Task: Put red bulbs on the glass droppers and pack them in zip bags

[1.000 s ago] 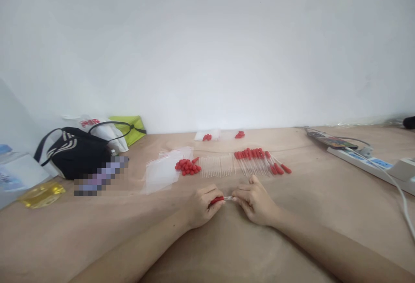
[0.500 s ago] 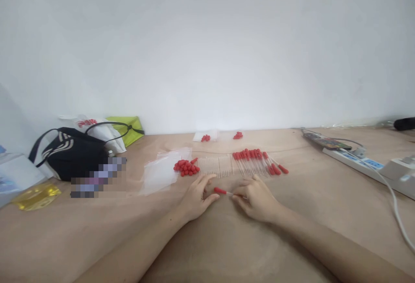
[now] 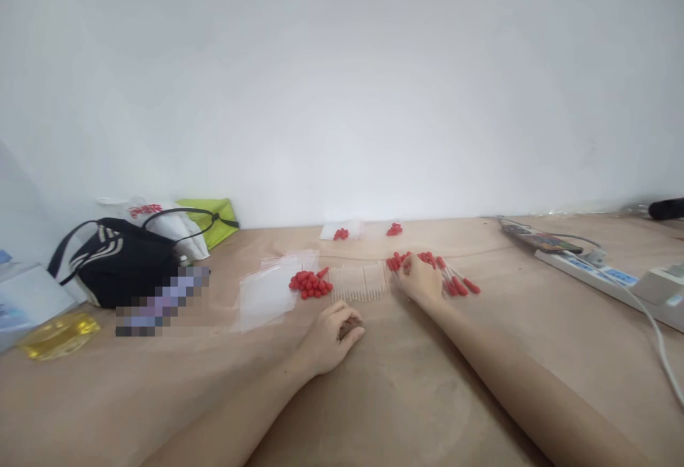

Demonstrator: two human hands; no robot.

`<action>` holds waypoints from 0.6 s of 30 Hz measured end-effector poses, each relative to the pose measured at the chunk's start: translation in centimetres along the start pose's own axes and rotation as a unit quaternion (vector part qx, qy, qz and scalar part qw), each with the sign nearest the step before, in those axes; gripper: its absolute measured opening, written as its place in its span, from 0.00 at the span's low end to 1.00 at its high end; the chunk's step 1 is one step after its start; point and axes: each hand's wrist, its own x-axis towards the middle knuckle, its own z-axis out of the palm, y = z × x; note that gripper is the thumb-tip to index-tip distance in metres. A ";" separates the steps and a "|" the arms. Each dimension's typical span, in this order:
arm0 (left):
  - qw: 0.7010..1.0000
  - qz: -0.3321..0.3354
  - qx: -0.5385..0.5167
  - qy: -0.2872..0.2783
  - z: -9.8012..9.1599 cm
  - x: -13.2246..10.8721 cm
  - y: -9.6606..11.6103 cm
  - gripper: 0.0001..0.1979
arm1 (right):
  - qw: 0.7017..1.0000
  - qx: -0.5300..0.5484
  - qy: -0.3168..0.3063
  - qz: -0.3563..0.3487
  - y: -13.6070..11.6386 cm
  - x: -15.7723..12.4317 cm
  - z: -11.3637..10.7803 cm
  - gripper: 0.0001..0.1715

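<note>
My left hand (image 3: 332, 339) rests on the table just below the row of clear glass tubes (image 3: 359, 283), thumb and fingers apart with nothing between them. My right hand (image 3: 422, 278) reaches over the row of red-bulbed droppers (image 3: 428, 258), its fingertips closed around a dropper at the row's left end. The hand hides most of that dropper and part of the row. Several more droppers (image 3: 471, 285) lie slanted at the right end. A pile of loose red rubber bulbs (image 3: 310, 284) lies left of the tubes.
Clear zip bags (image 3: 267, 296) lie left of the bulbs. Two small groups of red bulbs (image 3: 340, 234) sit near the wall. A black bag (image 3: 125, 260) and a yellow packet (image 3: 58, 335) are at the left. A power strip (image 3: 603, 274) with a phone (image 3: 539, 239) and cables lies at right.
My right hand has moved away from my left hand, up and forward to the dropper row, taking along the dropper it held. My left hand has stayed nearly in place.
</note>
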 end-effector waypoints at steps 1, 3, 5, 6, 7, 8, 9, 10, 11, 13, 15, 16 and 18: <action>1.000 0.002 0.004 -0.001 0.1 0.0 0.0 0.05 | 1.000 -0.008 -0.003 -0.002 0.0 0.0 0.2 0.10; 1.000 0.004 0.009 -0.001 0.3 -0.1 0.0 0.05 | 1.000 -0.018 -0.009 -0.006 0.1 -0.1 0.4 0.10; 1.000 0.009 0.014 0.002 0.5 -0.2 0.0 0.06 | 1.000 -0.029 -0.008 -0.008 0.2 -0.2 0.4 0.11; 1.000 0.015 0.022 0.008 0.5 -0.2 0.0 0.06 | 0.999 -0.036 -0.004 -0.013 0.2 -0.3 0.4 0.12; 0.999 0.024 0.037 0.019 0.2 -0.1 0.0 0.06 | 0.999 -0.043 0.000 -0.023 0.1 -0.4 0.3 0.13; 0.997 0.030 0.063 0.038 -0.3 0.1 -0.1 0.06 | 0.998 -0.049 0.002 -0.037 -0.1 -0.5 0.2 0.13; 0.993 0.028 0.099 0.063 -1.0 0.5 -0.2 0.06 | 0.997 -0.054 0.000 -0.053 -0.3 -0.6 0.0 0.14; 0.985 0.015 0.145 0.087 -2.0 1.1 -0.3 0.07 | 0.996 -0.060 -0.011 -0.065 -0.6 -0.7 -0.1 0.16; 0.973 -0.024 0.198 0.114 -3.1 1.8 -0.6 0.09 | 0.995 -0.069 -0.029 -0.071 -0.9 -0.7 -0.3 0.17; 0.935 -0.145 0.308 0.104 -5.5 3.7 -1.3 0.10 | 0.991 -0.091 -0.069 -0.067 -1.7 -0.6 -0.4 0.18; 0.924 -0.190 0.322 0.079 -7.3 5.9 -2.2 0.07 | 0.988 -0.105 -0.094 -0.055 -2.4 -0.3 -0.3 0.17; 0.922 -0.208 0.323 0.058 -7.8 7.0 -2.7 0.06 | 0.988 -0.109 -0.101 -0.050 -2.7 0.0 -0.2 0.16; 0.919 -0.239 0.314 0.008 -8.0 9.0 -3.6 0.04 | 0.986 -0.115 -0.113 -0.040 -3.2 0.5 0.1 0.13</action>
